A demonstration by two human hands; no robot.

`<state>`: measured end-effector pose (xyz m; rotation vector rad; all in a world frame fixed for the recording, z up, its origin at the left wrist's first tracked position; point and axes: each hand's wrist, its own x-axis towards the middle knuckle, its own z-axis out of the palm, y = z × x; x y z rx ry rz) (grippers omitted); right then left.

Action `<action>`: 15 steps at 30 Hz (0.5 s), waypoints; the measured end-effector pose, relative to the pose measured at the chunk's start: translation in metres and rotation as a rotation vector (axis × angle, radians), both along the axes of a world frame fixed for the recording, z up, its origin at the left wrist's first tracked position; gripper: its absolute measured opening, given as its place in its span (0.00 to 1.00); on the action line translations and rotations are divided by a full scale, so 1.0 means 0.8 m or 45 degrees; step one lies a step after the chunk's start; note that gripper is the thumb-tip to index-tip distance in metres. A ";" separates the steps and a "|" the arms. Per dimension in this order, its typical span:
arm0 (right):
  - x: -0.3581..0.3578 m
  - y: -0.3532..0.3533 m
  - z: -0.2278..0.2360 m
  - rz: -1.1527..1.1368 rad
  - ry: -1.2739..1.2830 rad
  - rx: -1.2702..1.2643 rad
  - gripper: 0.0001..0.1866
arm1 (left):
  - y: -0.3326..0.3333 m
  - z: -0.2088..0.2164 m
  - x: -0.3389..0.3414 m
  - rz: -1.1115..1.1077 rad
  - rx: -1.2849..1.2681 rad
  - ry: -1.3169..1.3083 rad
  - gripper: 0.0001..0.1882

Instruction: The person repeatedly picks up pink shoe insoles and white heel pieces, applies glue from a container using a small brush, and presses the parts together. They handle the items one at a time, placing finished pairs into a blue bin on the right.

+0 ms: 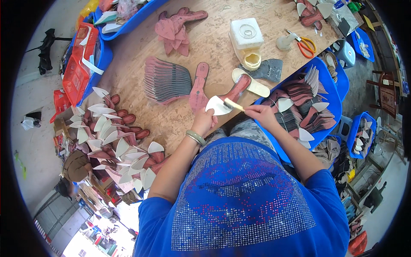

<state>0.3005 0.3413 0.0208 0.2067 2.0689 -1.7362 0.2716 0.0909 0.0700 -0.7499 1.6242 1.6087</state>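
Note:
My left hand (203, 121) pinches the edge of a white heel-shaped piece (216, 107) that sits on the end of a dark pink insole (238, 88). My right hand (262, 116) grips a small brush (234, 105) by its pale yellow handle, with the dark bristles against or just over the white piece. Left of that insole, a second pink insole (199, 83) lies flat on the wooden table (128, 64). Beside it is a fanned row of insoles (168, 80). A cream sole-shaped piece (251, 83) rests partly behind the insole I hold.
A white block (246, 32) with a cream cup (252, 60) stands farther back, near orange-handled pliers (305, 46). Many insoles with white pieces (115, 137) crowd the table's left side. A blue tub (338, 112) of insoles is at my right; red baskets (77, 64) stand far left.

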 end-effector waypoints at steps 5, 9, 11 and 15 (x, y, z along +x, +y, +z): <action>-0.031 -0.018 -0.003 0.103 0.207 0.335 0.13 | 0.014 0.007 -0.004 -0.017 -0.042 0.022 0.10; -0.053 0.003 0.004 0.187 0.170 0.613 0.12 | 0.006 0.002 0.000 -0.023 0.000 0.037 0.09; -0.068 0.021 0.018 0.209 -0.052 0.708 0.12 | 0.002 -0.001 0.004 -0.009 0.019 0.009 0.09; -0.086 0.048 -0.013 0.120 0.200 0.885 0.12 | 0.008 0.003 0.003 0.032 0.034 -0.010 0.09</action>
